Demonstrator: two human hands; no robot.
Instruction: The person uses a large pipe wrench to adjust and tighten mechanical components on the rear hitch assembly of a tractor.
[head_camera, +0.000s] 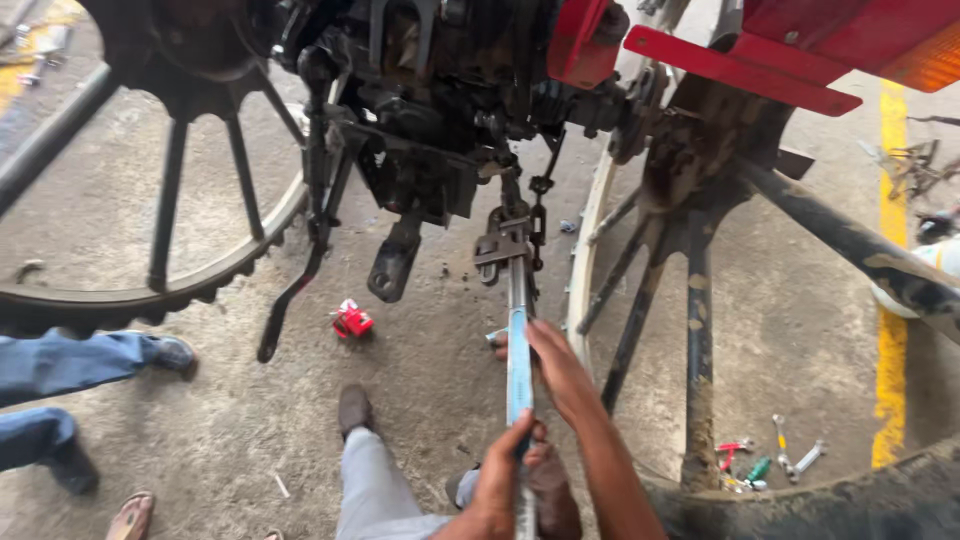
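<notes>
**Me:** Blue and bare steel, that's the long pipe wrench I've got. It runs straight up from six o'clock toward the middle of my view, and its jaw head sits on the greasy linkage hanging under the tractor's rear housing.

**Other:** How are your hands set on it?

**Me:** My left hand is clenched around the handle low down, near six o'clock. My right hand is wrapped over the handle higher up, fingers curled across the shaft, just below the centre.

**Other:** What's around the wrench head?

**Me:** A short black chain hangs just beside the head, to its right. A dark drawbar end hangs down toward ten o'clock of my upper hand.

**Other:** And on the floor?

**Me:** Concrete, stained. A small red and white packet lies at nine o'clock of the wrench, well apart from it. My shoe is planted at seven o'clock. A few loose spanners and screwdrivers lie at four o'clock, beyond a muddy spoke.

**Other:** The wheels?

**Me:** One iron cage wheel fills the ten o'clock side, the other cage wheel fills two to four o'clock. Red bodywork sits at one o'clock. Another person's legs in blue jeans are at eight o'clock.
</notes>
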